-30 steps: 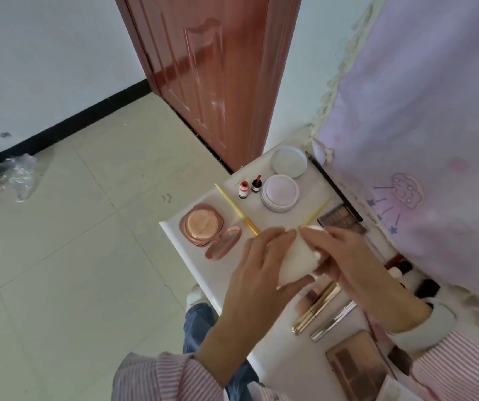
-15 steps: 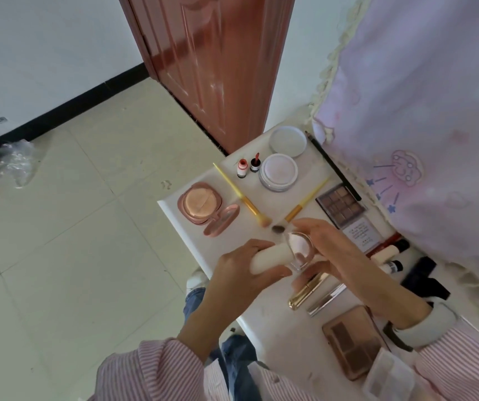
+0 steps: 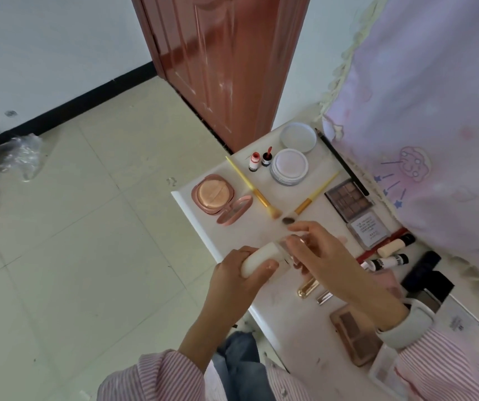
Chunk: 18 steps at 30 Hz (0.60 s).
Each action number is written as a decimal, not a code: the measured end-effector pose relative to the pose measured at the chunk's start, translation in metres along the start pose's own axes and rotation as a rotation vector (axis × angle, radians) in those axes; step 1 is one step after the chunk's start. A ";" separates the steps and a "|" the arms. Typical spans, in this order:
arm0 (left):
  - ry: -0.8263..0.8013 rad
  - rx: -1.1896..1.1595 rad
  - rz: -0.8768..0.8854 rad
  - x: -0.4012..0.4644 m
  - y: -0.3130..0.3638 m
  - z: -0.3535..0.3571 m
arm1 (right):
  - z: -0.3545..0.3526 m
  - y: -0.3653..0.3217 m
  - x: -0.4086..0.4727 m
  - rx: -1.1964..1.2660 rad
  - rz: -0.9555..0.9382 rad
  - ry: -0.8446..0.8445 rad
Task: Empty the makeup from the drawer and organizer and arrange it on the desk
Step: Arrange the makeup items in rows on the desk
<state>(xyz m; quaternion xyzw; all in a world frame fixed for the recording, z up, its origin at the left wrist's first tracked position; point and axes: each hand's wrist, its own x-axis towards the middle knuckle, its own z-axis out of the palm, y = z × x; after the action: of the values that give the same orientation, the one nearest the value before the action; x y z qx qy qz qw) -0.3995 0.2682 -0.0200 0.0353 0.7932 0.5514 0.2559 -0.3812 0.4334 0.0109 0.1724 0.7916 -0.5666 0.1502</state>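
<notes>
White desk [image 3: 234,224], laminate, its far end stocked as follows. We list a pink cushion compact [image 3: 213,193], open, its mirror lid [image 3: 234,209] folded toward us; two yellow-handled brushes [image 3: 251,186] and [image 3: 315,196] laid in a V with bristles nearly meeting; two small red-capped bottles [image 3: 254,161] and [image 3: 267,158] standing side by side; a round powder jar [image 3: 289,166] with its loose lid [image 3: 298,137] lying just beyond; a dark pencil [image 3: 341,160] along the curtain [image 3: 423,111] edge; a brown eyeshadow palette [image 3: 348,198] with a clear labelled case [image 3: 369,228] next to it.

Item in hand: a cream-white tube [image 3: 261,257], held above the desk's near edge. Our left hand [image 3: 239,277] is clenched round its body. Our right hand [image 3: 316,256] pinches a clear cap [image 3: 296,241] at the tube's end with curled fingertips; whether cap and tube are joined we cannot tell.

Below the right wrist: a gold tube [image 3: 307,287], a silver tube [image 3: 325,297], a second brown palette [image 3: 354,334]. Further right, a small cream tube [image 3: 391,247], a white tube [image 3: 388,260] and black boxes [image 3: 426,273].
</notes>
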 end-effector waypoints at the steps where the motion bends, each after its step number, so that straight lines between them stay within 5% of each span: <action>1: 0.002 0.003 0.001 -0.002 -0.001 -0.003 | 0.002 0.000 -0.003 -0.040 -0.002 -0.013; 14: -0.152 -0.305 -0.177 -0.040 -0.031 -0.042 | 0.037 -0.013 -0.039 -0.178 -0.134 -0.161; 18: -0.115 -0.494 -0.193 -0.050 -0.037 -0.047 | 0.022 -0.015 -0.047 -0.100 -0.161 0.000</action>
<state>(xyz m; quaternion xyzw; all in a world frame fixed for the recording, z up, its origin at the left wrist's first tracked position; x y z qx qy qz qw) -0.3692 0.1965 -0.0226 -0.0728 0.6185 0.6984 0.3527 -0.3451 0.4032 0.0365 0.1005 0.8302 -0.5367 0.1126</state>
